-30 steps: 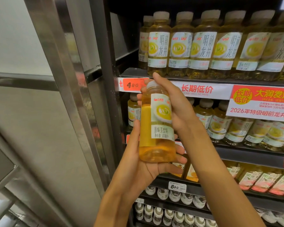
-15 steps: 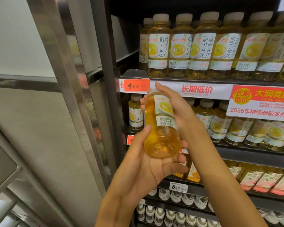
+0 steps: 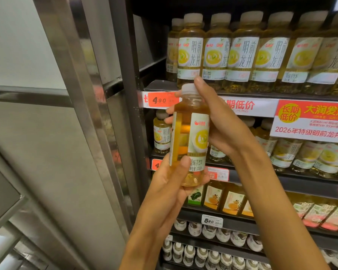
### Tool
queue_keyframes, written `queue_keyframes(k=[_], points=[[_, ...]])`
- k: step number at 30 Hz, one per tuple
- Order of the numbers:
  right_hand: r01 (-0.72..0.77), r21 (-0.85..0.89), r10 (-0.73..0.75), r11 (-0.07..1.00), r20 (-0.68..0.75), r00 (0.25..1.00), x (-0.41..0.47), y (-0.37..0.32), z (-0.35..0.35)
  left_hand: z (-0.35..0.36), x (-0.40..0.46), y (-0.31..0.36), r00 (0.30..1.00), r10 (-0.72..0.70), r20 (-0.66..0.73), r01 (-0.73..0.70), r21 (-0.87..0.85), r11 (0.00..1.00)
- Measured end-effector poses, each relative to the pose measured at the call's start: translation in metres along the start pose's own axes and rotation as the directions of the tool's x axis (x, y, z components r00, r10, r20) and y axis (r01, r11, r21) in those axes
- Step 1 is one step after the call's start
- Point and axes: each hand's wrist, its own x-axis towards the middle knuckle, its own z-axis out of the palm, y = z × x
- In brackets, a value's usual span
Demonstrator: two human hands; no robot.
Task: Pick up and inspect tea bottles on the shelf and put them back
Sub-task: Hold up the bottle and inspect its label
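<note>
Head view: both hands are holding one tea bottle (image 3: 190, 137) upright in front of the shelf (image 3: 242, 90), off any shelf board. Left hand (image 3: 170, 184) is gripping the bottle's lower part, thumb (image 3: 183, 164) curled across the front over the label, palm cupping the base. Right hand (image 3: 220, 123) is wrapping round the upper body from behind, index finger (image 3: 200, 82) pressing against the white cap (image 3: 188, 88), other fingertips showing at the bottle's left edge. Bottle is showing amber liquid and a white label with a yellow cup picture, the label seam facing left.

Top row (image 3: 261, 53) of the same tea bottles is standing behind and above the held one, labels facing out. Second row (image 3: 300, 154) is sitting below the shelf edge, one bottle (image 3: 161, 133) just left of the held bottle. Orange price tag (image 3: 160, 100) reading 4.90 is hanging on the shelf edge beside the cap. Red and white promo sign (image 3: 310, 121) is hanging at right. Lower shelves are carrying cartons (image 3: 222, 201) and small white-capped bottles (image 3: 203, 254). Metal frame (image 3: 82, 114) is running along the left.
</note>
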Motion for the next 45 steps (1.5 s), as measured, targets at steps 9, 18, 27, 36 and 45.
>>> queue_keyframes(k=[9, 18, 27, 36, 45], points=[[0.252, -0.042, -0.248, 0.967, 0.078, 0.966, -0.015, 0.003, 0.005, -0.007, 0.008, -0.003, 0.977, 0.205, -0.056, -0.137, 0.573, 0.808], [0.231, 0.021, -0.218, 0.973, 0.428, 0.877, -0.024, 0.012, -0.014, -0.021, 0.017, 0.0, 0.903, 0.425, -0.063, -0.273, 0.678, 0.682], [0.232, 0.049, -0.234, 0.971, 0.368, 0.9, -0.016, 0.011, -0.015, -0.022, 0.018, 0.001, 0.966, 0.257, 0.019, -0.21, 0.641, 0.738], [0.178, 0.053, -0.18, 0.983, 0.043, 0.983, -0.009, 0.004, -0.004, -0.006, 0.011, -0.004, 0.992, 0.096, 0.084, -0.126, 0.526, 0.841], [0.07, 0.2, -0.071, 0.977, 0.0, 0.997, 0.0, 0.002, -0.013, -0.004, 0.005, 0.0, 0.992, 0.093, 0.088, -0.123, 0.445, 0.887]])
